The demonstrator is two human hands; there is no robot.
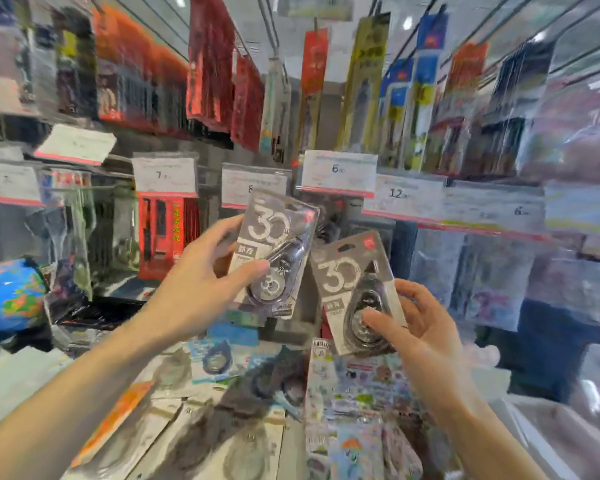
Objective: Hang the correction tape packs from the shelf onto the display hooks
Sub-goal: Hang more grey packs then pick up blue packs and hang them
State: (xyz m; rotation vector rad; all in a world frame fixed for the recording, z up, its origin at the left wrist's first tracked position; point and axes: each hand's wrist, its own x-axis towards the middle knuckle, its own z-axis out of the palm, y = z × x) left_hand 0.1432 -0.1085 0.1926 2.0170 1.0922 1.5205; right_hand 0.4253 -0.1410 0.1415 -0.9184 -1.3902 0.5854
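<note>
Holding up two correction tape packs in front of the display hooks.

Lying below: the shelf (pixel 194 403), piled with more packs, too blurry for counting. Gripping one pack each: left hand (pixel 201 271) on the higher pack (pixel 278 251), right hand (pixel 420 323) on the lower pack (pixel 357 292). Fingers curling round the bottoms, likely keeping the hang holes on top free for a hook.

Price tags (pixel 338 173) (hanging packs (pixel 361 84) too) crowd hooks
</note>
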